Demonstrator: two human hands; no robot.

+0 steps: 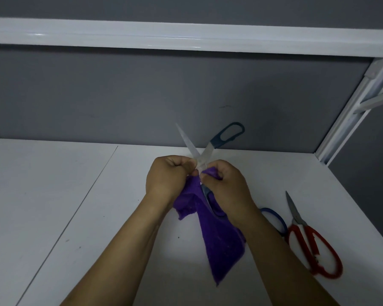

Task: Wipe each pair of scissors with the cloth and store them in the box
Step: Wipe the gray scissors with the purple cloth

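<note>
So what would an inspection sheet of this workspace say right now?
Surface: white table, some dark specks.
Job's things: purple cloth held against open teal scissors; red scissors lying at right; blue handle loop, half hidden behind right arm; box not seen.
Clutter: nothing seen.
Hands: left hand and right hand both curled, gripping cloth at the scissors' pivot.
Cables: nothing seen.
Surroundings: grey wall, white rail.

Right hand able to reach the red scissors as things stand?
Probably not yet: the right hand is gripping the purple cloth at the teal-handled scissors. The red scissors lie uncovered on the table to its right, so the way looks free once it lets go.
</note>
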